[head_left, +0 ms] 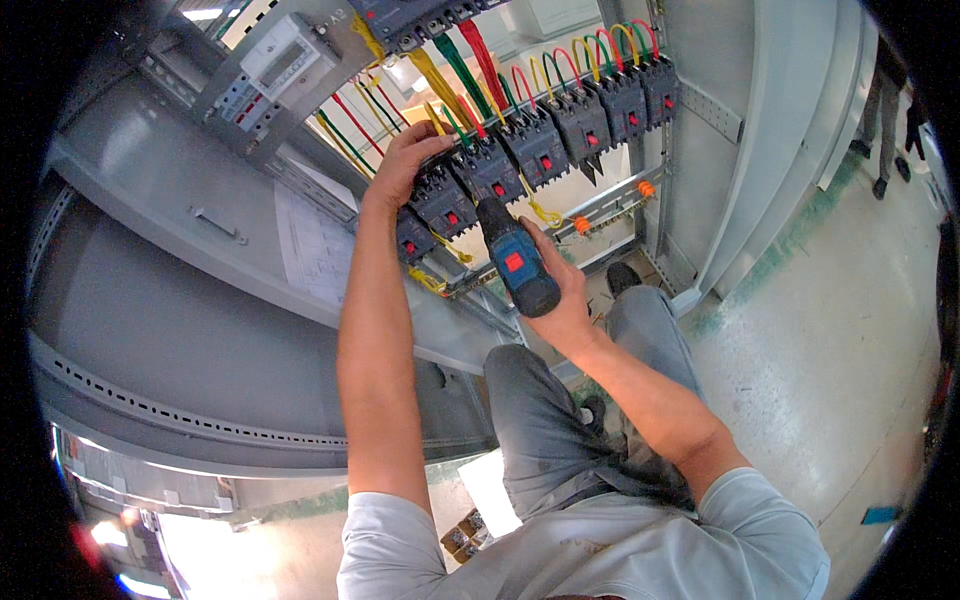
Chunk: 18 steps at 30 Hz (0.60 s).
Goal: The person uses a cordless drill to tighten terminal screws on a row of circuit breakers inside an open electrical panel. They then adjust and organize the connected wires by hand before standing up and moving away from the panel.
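A row of dark grey circuit breakers (545, 152) with red switches runs across the open metal cabinet. My left hand (408, 160) rests at the top of the breakers on the left, beside yellow and green wires (460, 125). Its fingers are bent and pressed in there; what lies between them is hidden. In my right hand (562, 300) is a blue and black cordless drill (516, 262), gripped with the fingers wrapped round it. The drill's nose points at a breaker (493, 180) next to my left hand; its tip cannot be made out.
Thick yellow, green and red cables (484, 65) drop from a larger breaker (415, 20) above. A meter (285, 60) sits at the upper left. Orange insulators (581, 225) stand on a lower rail. The cabinet's side panel (790, 120) rises on the right. A drawing sheet (310, 240) lies at the left.
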Tool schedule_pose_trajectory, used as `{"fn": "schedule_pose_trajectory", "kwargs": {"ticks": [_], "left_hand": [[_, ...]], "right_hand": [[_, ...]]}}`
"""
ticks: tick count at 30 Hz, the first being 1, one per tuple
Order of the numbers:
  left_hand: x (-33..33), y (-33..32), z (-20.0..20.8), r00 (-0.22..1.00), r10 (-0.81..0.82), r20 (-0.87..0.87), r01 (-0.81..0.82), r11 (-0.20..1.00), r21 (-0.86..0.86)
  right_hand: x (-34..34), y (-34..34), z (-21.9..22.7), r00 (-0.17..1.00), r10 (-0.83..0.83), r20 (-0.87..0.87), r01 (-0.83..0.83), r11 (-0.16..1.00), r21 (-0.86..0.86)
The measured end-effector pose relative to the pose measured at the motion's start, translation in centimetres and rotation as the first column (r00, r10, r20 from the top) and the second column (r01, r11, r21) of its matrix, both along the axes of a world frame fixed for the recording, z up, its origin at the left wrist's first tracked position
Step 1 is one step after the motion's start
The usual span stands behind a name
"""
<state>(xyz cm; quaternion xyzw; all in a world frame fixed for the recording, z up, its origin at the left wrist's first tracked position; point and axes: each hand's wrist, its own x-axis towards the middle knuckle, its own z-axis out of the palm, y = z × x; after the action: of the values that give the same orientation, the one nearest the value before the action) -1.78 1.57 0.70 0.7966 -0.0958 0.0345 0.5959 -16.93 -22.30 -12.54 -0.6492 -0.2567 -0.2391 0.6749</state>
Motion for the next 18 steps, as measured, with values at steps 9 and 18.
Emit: {"fn": "schedule_pose_trajectory", "kwargs": {"ticks": [9,18], "left_hand": [[1.9,1.8,1.1,0.995,-0.004,-0.096,-0.001,0.998,-0.056],[1.6,1.2,1.7,1.000,-0.010,-0.013,0.012,0.992,0.122]], "right_hand": [[0.0,0.0,-0.2,0.999,0.035,-0.022,-0.035,0.999,0.010],[-0.1,-0.1,-0.1,0.997,0.057,-0.055,-0.057,0.998,0.015]]}}
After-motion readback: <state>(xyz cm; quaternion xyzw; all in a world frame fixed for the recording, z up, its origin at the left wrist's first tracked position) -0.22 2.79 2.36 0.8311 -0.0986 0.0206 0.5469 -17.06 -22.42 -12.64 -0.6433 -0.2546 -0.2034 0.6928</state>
